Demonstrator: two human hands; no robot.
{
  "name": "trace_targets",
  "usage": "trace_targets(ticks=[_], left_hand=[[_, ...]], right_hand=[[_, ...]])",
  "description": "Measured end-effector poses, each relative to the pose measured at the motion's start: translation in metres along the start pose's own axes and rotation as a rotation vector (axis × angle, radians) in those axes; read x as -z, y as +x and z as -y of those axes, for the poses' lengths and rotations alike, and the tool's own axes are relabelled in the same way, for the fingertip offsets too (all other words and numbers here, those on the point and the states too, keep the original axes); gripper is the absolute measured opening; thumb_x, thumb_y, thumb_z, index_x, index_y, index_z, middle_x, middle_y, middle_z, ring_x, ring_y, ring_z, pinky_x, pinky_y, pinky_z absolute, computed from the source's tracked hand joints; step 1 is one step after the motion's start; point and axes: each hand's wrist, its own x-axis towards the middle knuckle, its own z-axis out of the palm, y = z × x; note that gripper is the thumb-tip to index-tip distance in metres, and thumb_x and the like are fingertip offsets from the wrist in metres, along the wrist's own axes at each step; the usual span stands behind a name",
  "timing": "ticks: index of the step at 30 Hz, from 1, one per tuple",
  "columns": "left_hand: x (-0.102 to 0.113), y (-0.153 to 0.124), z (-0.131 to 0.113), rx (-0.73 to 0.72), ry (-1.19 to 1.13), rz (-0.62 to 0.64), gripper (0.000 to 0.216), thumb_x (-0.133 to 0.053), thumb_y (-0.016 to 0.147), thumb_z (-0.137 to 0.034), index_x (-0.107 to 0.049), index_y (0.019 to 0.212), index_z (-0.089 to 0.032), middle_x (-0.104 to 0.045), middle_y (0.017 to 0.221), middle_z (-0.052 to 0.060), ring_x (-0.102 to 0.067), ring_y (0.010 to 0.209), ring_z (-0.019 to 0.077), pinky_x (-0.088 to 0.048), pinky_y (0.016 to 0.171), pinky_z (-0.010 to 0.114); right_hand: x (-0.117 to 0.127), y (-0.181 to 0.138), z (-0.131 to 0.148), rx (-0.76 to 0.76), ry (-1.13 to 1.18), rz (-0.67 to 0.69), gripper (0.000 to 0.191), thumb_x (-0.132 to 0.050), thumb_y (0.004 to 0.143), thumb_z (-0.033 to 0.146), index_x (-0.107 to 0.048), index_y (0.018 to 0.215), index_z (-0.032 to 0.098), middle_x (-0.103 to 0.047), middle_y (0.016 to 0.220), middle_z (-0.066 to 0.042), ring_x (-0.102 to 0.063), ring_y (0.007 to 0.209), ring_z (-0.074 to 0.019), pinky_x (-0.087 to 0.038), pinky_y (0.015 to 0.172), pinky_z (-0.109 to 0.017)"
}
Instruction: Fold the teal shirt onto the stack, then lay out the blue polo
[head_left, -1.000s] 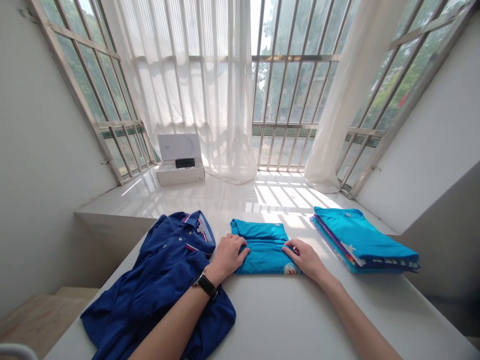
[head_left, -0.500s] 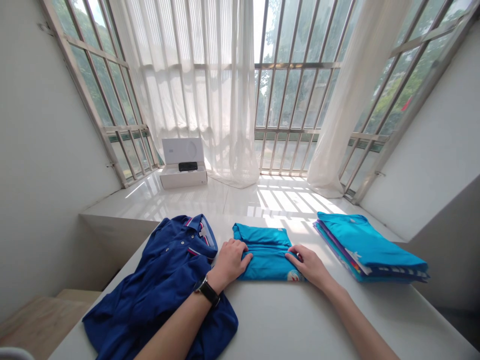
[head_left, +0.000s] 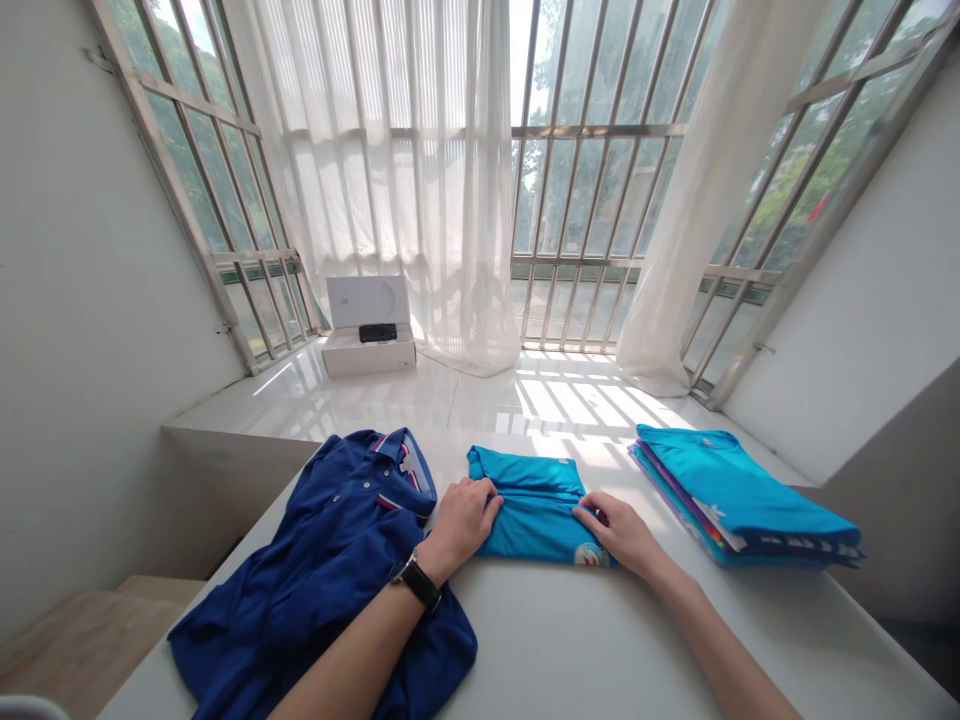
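A turquoise shirt (head_left: 536,528), folded into a small rectangle with a fold running across its middle, lies flat on the white table (head_left: 547,640). My left hand (head_left: 466,520), with a black-strapped watch (head_left: 418,582) on its wrist, grips the shirt's left side, thumb and fingers closed at the fold. At the right side my right hand (head_left: 616,528) pinches the cloth between thumb and fingers, close above a round printed patch. Left of it a navy polo shirt (head_left: 330,570) is spread out loosely, its collar toward the window and partly under my left forearm.
On the right of the table sits a stack of folded clothes (head_left: 750,490), a turquoise one on top. An open white box (head_left: 369,358) holding a black device (head_left: 377,333) stands on the window ledge. Sheer curtains (head_left: 480,220) hang before the barred window.
The fingers of both hands have drawn the cloth in slightly at the fold. The shirt stays in the same place, and the polo and the stack have not moved.
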Motion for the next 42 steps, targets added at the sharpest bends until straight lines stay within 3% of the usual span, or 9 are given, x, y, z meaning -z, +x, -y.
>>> trace_targets(ticks=[8, 14, 24, 34, 42], left_hand=[[-0.001, -0.002, 0.003, -0.020, 0.032, 0.031, 0.012, -0.056, 0.094, -0.030, -0.065, 0.095, -0.022, -0.069, 0.098, 0.007, -0.061, 0.094, 0.0246, -0.046, 0.083, 0.035], [0.002, -0.002, 0.000, -0.047, 0.037, 0.056, 0.022, -0.056, 0.095, -0.037, -0.072, 0.092, -0.022, -0.069, 0.095, 0.006, -0.061, 0.095, 0.0236, -0.048, 0.085, 0.034], [0.002, -0.005, -0.001, -0.133, 0.020, 0.078, 0.029, -0.059, 0.093, -0.046, -0.074, 0.086, -0.022, -0.070, 0.092, 0.005, -0.061, 0.090, 0.0217, -0.048, 0.082, 0.033], [0.001, -0.005, -0.001, -0.229, 0.016, 0.059, 0.012, -0.063, 0.092, -0.034, -0.069, 0.094, -0.023, -0.070, 0.093, 0.003, -0.060, 0.096, 0.0225, -0.044, 0.087, 0.037], [-0.001, -0.005, -0.001, -0.205, 0.055, 0.049, 0.020, -0.059, 0.095, -0.036, -0.067, 0.084, -0.022, -0.070, 0.090, 0.003, -0.060, 0.093, 0.0224, -0.043, 0.084, 0.036]], right_hand=[[0.000, -0.002, 0.000, 0.045, 0.007, -0.013, 0.034, -0.050, 0.092, 0.054, -0.063, 0.088, 0.024, -0.068, 0.092, -0.006, -0.062, 0.076, -0.0211, -0.048, 0.070, -0.033], [0.007, -0.003, 0.007, 0.117, 0.034, 0.074, 0.034, -0.051, 0.093, 0.052, -0.066, 0.104, 0.024, -0.068, 0.103, -0.006, -0.063, 0.087, -0.0213, -0.049, 0.076, -0.032], [0.023, -0.009, 0.016, 0.083, 0.001, 0.215, 0.035, -0.057, 0.089, 0.055, -0.071, 0.091, 0.022, -0.070, 0.093, -0.004, -0.060, 0.081, -0.0210, -0.047, 0.073, -0.031], [0.022, -0.009, 0.018, 0.102, 0.037, 0.177, 0.040, -0.053, 0.091, 0.056, -0.070, 0.085, 0.020, -0.070, 0.086, -0.004, -0.060, 0.078, -0.0204, -0.046, 0.070, -0.030], [0.019, -0.009, 0.017, 0.061, 0.064, 0.173, 0.043, -0.049, 0.091, 0.059, -0.066, 0.083, 0.020, -0.069, 0.080, -0.002, -0.060, 0.074, -0.0199, -0.045, 0.067, -0.029]])
